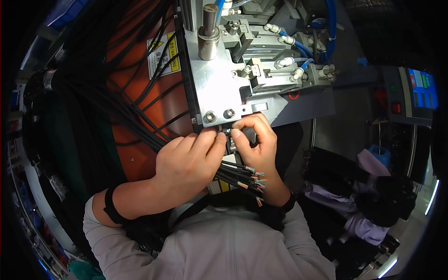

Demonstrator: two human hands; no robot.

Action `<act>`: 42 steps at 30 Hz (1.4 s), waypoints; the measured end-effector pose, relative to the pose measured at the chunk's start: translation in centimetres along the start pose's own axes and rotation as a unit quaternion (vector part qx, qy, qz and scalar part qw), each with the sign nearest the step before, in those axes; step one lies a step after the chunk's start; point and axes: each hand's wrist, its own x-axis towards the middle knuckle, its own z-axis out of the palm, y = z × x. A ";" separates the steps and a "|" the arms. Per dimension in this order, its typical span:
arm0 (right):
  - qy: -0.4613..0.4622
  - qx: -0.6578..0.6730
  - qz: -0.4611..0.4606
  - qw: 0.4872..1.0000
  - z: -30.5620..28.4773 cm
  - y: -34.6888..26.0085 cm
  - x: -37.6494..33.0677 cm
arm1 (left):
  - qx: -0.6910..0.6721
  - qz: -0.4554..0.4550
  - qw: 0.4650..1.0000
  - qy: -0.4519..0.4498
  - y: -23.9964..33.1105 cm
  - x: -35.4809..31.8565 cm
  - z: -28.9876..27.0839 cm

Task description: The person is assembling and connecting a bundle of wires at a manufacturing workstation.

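Note:
Both of my hands meet at the near edge of a bright metal machine plate (pixel 215 88). My left hand (pixel 186 156) is closed, its thumb and fingertips pinched together just under the plate's bolts. Facing it, my right hand (pixel 259 142) has a curled index finger and thumb closing on the same spot. Whatever small piece lies between the fingertips is mostly hidden. Below the hands a bundle of black cables (pixel 231 175) sticks out toward my body, its stripped ends showing thin coloured wires. More black cables (pixel 135 123) run in from the left, passing beneath my left hand.
An orange panel (pixel 135 161) with a yellow-and-white warning label (pixel 164 55) lies left of the plate. Pneumatic clamps (pixel 270 70) with blue air hoses (pixel 332 28) stand beyond. At the right are a control screen (pixel 422 88) and another person's light purple sleeve (pixel 366 228).

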 end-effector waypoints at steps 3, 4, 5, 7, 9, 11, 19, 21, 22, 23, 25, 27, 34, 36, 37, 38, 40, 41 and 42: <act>-0.026 0.079 0.107 0.991 0.0 0.1 -0.1 | 0.035 -0.020 0.997 -0.059 0.3 -0.4 -0.9; -0.039 0.120 0.160 0.979 -0.1 0.1 -0.2 | 0.053 -0.031 0.994 -0.089 0.5 -0.5 -1.2; -0.037 0.119 0.160 0.979 -0.1 0.2 -0.3 | 0.052 -0.028 0.994 -0.088 0.6 -0.5 -1.3; 0.000 0.151 0.114 0.982 -0.2 0.2 -0.3 | 0.072 -0.039 0.992 -0.096 0.8 -0.7 -1.3; 0.016 0.168 0.090 0.982 -0.8 0.3 0.0 | 0.083 -0.046 0.991 -0.099 0.6 -0.7 -1.4; -0.128 0.203 -0.116 0.964 -2.9 0.2 0.8 | 0.026 -0.036 0.993 -0.107 0.1 -0.4 -1.7; -0.100 0.177 -0.120 0.972 -3.4 -1.0 0.1 | -0.146 0.048 0.987 0.046 -0.8 1.0 -1.8; -0.091 0.176 -0.097 0.975 -3.0 -1.6 0.0 | -0.158 0.062 0.984 0.052 -0.9 0.9 -1.8; -0.060 0.199 -0.076 0.975 -2.4 -2.3 -0.1 | -0.151 0.052 0.986 0.050 -0.8 0.8 -1.9; -0.029 0.222 -0.054 0.973 -1.8 -3.0 -0.1 | -0.144 0.043 0.987 0.048 -0.7 0.6 -1.9; 0.002 0.245 -0.032 0.969 -1.2 -3.3 -0.1 | -0.137 0.033 0.989 0.046 -0.7 0.5 -1.8; 0.035 0.203 -0.097 0.974 -0.9 -2.9 0.3 | -0.139 0.036 0.986 0.089 -0.6 0.4 -1.2; -0.032 0.215 -0.049 0.975 -1.6 -2.9 0.3 | -0.155 0.038 0.985 0.066 -0.7 0.2 -1.3; 0.008 0.210 -0.030 0.977 -1.4 -3.2 0.3 | -0.149 0.040 0.987 0.044 -0.7 0.1 -1.3; 0.008 0.210 -0.030 0.977 -1.5 -3.4 0.3 | -0.149 0.040 0.987 0.043 -0.7 0.1 -1.3; 0.021 0.108 -0.088 0.990 -1.5 -3.8 0.3 | -0.130 0.045 0.990 0.043 -0.6 0.1 -1.5; 0.045 -0.099 -0.201 0.973 -1.7 -4.4 0.4 | -0.092 0.054 0.993 0.043 -0.5 0.2 -1.8; 0.045 -0.099 -0.201 0.974 -2.0 -4.4 0.4 | -0.092 0.054 0.993 0.043 -0.5 0.3 -1.9; -0.003 -0.053 -0.145 0.988 -2.5 -4.3 0.6 | -0.079 0.060 0.994 0.048 -0.5 0.4 -1.9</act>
